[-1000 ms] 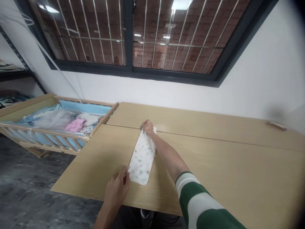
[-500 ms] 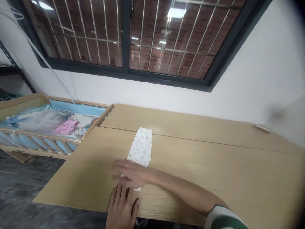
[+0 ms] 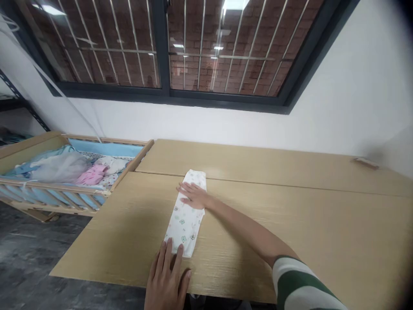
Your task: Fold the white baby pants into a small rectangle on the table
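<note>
Plainly, the wooden table (image 3: 322,241) takes up most of my view, with 1 seam (image 3: 258,184) running along it, and the barred window (image 3: 164,64) fills much of the white wall (image 3: 335,112) behind. The crib (image 3: 64,187) stands just beside the table's left end, holding a pale gauzy heap (image 3: 61,167) and a smaller pink bundle (image 3: 92,174), off to the side of the hands.

The printed cloth (image 3: 182,226) lies on the table in front of the person, long, narrow and slanted, its far end reaching over the seam. It looks light, soft and limp to me, probably cotton, with nothing fragile about it. I'd expect it to slide easily on that smooth wood, wrinkle if pushed, and maybe catch a little at the seam. I'd lift it by its 2 ends, near the corners, so any folded layers stay together.

What's in the way is the hands themselves. The right hand (image 3: 195,196) lies flat across the far half, fingers spread and pinching nothing; the left hand (image 3: 164,280) is palm down at the near left corner, fingers extended, gripping nothing. How hard either presses, I can't tell. Smallest, a slim pale object (image 3: 367,162) lies at the table's far right, well apart from both.
</note>
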Action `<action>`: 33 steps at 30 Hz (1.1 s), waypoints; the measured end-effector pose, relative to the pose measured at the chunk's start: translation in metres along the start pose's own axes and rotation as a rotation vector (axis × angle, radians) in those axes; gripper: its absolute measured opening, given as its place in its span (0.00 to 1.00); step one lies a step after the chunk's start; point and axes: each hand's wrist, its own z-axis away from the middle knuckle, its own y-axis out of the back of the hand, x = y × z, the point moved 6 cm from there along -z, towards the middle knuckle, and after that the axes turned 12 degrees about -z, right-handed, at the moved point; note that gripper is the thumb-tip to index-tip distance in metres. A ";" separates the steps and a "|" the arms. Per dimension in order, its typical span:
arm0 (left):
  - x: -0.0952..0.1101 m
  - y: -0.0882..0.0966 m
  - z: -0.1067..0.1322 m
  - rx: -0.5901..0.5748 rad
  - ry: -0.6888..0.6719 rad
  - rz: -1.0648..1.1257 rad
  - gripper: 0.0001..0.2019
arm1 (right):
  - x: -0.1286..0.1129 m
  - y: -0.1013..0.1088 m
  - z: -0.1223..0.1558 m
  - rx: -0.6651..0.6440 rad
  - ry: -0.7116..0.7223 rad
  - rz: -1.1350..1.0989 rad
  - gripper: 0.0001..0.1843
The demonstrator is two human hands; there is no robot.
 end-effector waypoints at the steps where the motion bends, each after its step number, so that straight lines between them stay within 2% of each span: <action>1: 0.000 0.000 0.001 0.002 -0.005 -0.002 0.34 | 0.015 0.007 -0.007 0.032 -0.039 0.019 0.35; 5: -0.002 0.001 0.000 0.014 -0.023 0.011 0.34 | 0.060 0.034 -0.025 0.135 -0.131 0.051 0.34; 7: -0.001 0.003 -0.001 0.014 -0.023 0.019 0.33 | 0.070 0.042 -0.029 0.145 -0.134 0.042 0.33; 10: 0.005 0.005 -0.005 -0.004 -0.024 0.030 0.31 | 0.071 0.049 -0.029 0.118 -0.118 0.024 0.32; 14: 0.020 0.008 -0.013 -0.039 -0.055 0.043 0.29 | 0.049 0.060 -0.022 0.188 -0.082 0.046 0.31; 18: 0.019 0.013 -0.021 -0.072 -0.050 0.099 0.25 | -0.006 0.061 0.012 0.267 -0.023 0.089 0.29; 21: 0.010 0.018 -0.021 -0.094 -0.073 0.173 0.21 | -0.058 0.041 0.067 0.228 -0.001 -0.018 0.20; 24: 0.002 0.022 -0.014 -0.120 -0.113 0.228 0.20 | -0.113 0.005 0.137 0.078 0.101 -0.203 0.21; 25: 0.001 0.023 -0.010 -0.121 -0.121 0.241 0.21 | -0.125 -0.006 0.159 0.067 0.099 -0.220 0.22; 29: 0.003 0.028 0.006 -0.081 -0.203 0.304 0.20 | -0.150 -0.048 0.226 0.131 -0.014 -0.199 0.35; 31: 0.007 0.033 0.013 -0.055 -0.265 0.351 0.19 | -0.156 -0.065 0.244 0.175 -0.044 -0.202 0.30; 33: 0.010 0.041 0.017 -0.031 -0.310 0.407 0.23 | -0.162 -0.073 0.254 0.227 -0.062 -0.239 0.27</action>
